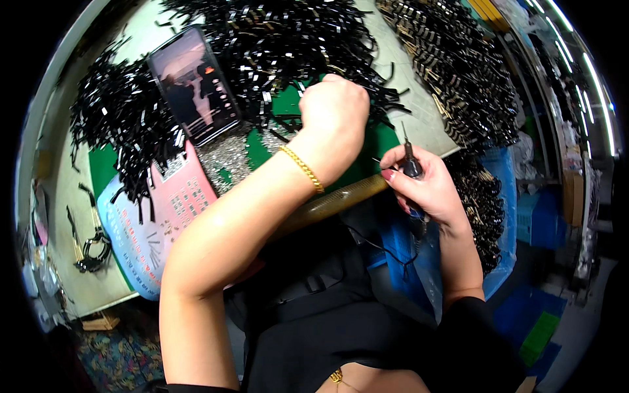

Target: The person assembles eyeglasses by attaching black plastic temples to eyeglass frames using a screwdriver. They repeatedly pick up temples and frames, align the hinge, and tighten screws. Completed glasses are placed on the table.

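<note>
Head view: left hand (pixel 334 105) fisted on black strips (pixel 282 39), beyond right hand (pixel 422 187), fingers closed around upright tool (pixel 411 164).

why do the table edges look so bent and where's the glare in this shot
Head view: the fisheye lens bows the table edge toward the rim, with black corners outside the image circle; glare glints off the glossy black strips and streaks the lights at far right; the left hand and the right hand gripping a thin tool are fairly sharp, the edges softer.
</note>
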Tool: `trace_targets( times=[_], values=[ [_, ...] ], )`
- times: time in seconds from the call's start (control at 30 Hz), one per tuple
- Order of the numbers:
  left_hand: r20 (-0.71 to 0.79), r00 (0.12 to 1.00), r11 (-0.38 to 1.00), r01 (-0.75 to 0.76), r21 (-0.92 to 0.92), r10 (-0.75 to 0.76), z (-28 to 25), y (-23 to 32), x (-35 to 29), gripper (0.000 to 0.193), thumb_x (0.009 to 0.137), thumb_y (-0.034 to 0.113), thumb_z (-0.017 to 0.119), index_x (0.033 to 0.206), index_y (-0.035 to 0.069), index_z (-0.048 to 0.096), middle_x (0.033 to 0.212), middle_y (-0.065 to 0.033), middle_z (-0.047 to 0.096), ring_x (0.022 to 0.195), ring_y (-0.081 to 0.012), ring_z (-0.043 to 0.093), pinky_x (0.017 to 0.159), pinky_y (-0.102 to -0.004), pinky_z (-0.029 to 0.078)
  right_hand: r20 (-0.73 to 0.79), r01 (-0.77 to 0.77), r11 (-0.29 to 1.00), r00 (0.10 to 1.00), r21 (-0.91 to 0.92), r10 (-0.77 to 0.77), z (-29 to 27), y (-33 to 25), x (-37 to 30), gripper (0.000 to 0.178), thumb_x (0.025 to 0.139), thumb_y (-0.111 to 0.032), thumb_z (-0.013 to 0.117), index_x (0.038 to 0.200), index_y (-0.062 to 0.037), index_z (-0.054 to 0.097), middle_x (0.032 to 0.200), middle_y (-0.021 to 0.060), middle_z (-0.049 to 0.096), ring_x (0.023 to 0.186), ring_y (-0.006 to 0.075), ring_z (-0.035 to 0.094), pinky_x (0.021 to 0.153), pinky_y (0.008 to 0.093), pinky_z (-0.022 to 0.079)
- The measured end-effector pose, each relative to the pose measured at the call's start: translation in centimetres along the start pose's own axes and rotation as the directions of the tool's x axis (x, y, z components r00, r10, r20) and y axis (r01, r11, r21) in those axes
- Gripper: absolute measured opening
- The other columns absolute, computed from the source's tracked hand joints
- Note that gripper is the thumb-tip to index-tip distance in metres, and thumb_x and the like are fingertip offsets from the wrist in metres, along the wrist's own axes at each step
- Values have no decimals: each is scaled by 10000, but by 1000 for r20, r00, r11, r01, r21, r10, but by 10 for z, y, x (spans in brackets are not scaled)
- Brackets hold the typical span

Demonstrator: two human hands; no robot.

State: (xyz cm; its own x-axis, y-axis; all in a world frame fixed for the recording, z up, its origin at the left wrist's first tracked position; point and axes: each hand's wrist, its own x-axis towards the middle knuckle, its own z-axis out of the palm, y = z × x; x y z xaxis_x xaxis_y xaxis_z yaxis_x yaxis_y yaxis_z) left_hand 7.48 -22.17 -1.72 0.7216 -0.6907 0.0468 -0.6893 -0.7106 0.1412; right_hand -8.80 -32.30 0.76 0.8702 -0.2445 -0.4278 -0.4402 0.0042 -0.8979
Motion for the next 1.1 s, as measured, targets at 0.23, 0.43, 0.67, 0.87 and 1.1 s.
trace_targets(
  times=[0.23, 0.43, 0.67, 0.87, 1.1],
  values=[
    [-84, 994, 995, -59, 76, 65, 1, -9, -4, 128, 837, 57, 643, 945, -7, 672, 812, -124, 701, 687, -249, 736, 524, -354, 580, 205, -111, 991, 974, 77, 93, -6, -13, -2, 421, 899, 2, 518, 1308, 47, 608, 817, 42, 667, 530, 69, 553, 493, 219, 472],
    [-174, 978, 927, -169, -334, 115, -42, -55, -9, 324, 841, 12, 595, 1156, -63, 585, 850, -215, 719, 795, -368, 726, 685, -450, 588, -30, 215, 714, 949, -666, -314, 25, 7, 19, 105, 936, -79, 652, 1009, -3, 652, 867, 90, 681, 713, 216, 664, 664, 353, 520],
    [-307, 951, 622, -261, -738, 34, -75, -96, -126, 273, 860, 24, 729, 1131, 47, 714, 1029, -111, 753, 813, -202, 719, 683, -315, 550, 51, 355, 531, 863, -770, -503, 32, 7, 22, 58, 908, -58, 682, 928, -32, 634, 878, 136, 655, 735, 331, 650, 672, 387, 514],
    [-380, 921, 631, -247, -735, -82, -42, -113, -192, 163, 834, -34, 732, 984, 20, 697, 919, -95, 663, 664, -207, 620, 590, -320, 513, 173, 356, 924, 927, -138, -331, 73, -28, 3, 82, 914, -9, 735, 982, -8, 689, 917, 14, 684, 805, 54, 604, 721, 220, 479],
    [-172, 980, 410, -119, -904, -96, -17, -85, -213, 196, 944, 13, 652, 1139, 0, 642, 986, -121, 725, 813, -288, 714, 704, -349, 551, 229, 194, 970, 947, 149, -225, 105, -41, 3, 130, 891, -11, 773, 968, -17, 668, 928, 27, 685, 826, 59, 621, 747, 219, 502]
  ],
)
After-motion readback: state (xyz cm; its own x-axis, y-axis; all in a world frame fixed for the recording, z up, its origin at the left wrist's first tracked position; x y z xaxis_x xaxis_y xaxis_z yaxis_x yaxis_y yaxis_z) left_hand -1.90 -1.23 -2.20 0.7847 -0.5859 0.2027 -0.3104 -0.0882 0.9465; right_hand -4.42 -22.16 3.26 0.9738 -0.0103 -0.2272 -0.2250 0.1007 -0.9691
